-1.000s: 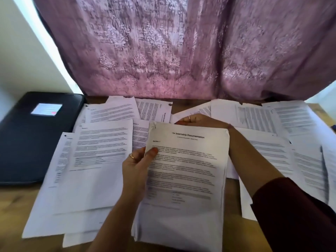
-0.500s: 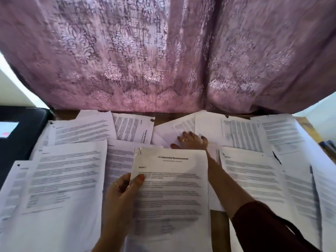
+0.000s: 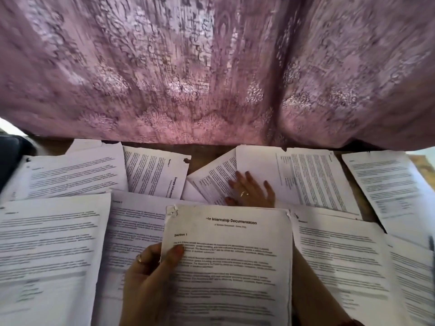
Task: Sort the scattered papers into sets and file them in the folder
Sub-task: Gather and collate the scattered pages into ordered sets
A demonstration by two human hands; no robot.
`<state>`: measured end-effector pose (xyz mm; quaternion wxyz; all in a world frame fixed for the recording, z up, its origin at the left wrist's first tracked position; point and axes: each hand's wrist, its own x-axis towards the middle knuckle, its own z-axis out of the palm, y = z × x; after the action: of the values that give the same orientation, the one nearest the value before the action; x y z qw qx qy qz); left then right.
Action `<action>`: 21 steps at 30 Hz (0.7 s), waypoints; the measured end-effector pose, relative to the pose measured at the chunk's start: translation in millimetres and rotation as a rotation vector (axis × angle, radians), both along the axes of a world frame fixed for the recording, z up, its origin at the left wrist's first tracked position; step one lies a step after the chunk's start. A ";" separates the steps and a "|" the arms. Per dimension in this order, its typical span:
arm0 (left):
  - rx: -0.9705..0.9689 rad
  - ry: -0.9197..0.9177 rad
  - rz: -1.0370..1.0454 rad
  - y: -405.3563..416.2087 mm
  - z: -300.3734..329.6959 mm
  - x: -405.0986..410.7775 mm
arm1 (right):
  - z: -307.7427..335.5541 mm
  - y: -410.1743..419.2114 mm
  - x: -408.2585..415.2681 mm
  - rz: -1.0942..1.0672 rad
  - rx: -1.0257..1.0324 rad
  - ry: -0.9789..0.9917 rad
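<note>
My left hand (image 3: 150,274) grips the left edge of a stack of printed sheets (image 3: 230,267) headed "Internship Documentation", thumb on top, held above the table. Behind that stack my right hand (image 3: 249,191) lies flat with spread fingers on two overlapping sheets at the back: a tilted page (image 3: 214,182) and a mostly blank-edged page (image 3: 306,177). Printed papers lie scattered across the whole table, among them a large page at the left (image 3: 51,250) and one at the right (image 3: 341,262). Only a corner of the black folder (image 3: 9,156) shows at the far left.
A pink patterned curtain (image 3: 211,71) hangs right behind the table and fills the upper half of the view. A strip of wooden table edge (image 3: 353,175) shows between sheets at the right. A sideways page (image 3: 155,175) lies at the back centre.
The view has tilted up and right, pushing the folder almost out of frame. My right hand has reached farther back and now lies flat on the rear sheets. The left hand keeps its stack.
</note>
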<state>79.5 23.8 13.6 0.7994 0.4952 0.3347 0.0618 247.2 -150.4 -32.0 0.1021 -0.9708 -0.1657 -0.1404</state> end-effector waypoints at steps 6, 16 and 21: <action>-0.035 0.027 0.017 -3.4 -7.7 5.8 | -20.8 -28.9 10.9 -0.285 -0.110 0.377; -0.007 0.066 0.000 -6.3 -13.6 14.1 | 1.1 -34.1 0.2 -0.647 -0.217 0.489; 0.006 0.105 0.004 -4.7 -14.0 16.6 | 0.9 -38.6 6.6 -0.756 -0.183 0.490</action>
<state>96.1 19.1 -0.4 0.7791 0.4994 0.3770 0.0384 253.8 -189.0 -31.1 -0.0065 -0.9726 0.2176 0.0811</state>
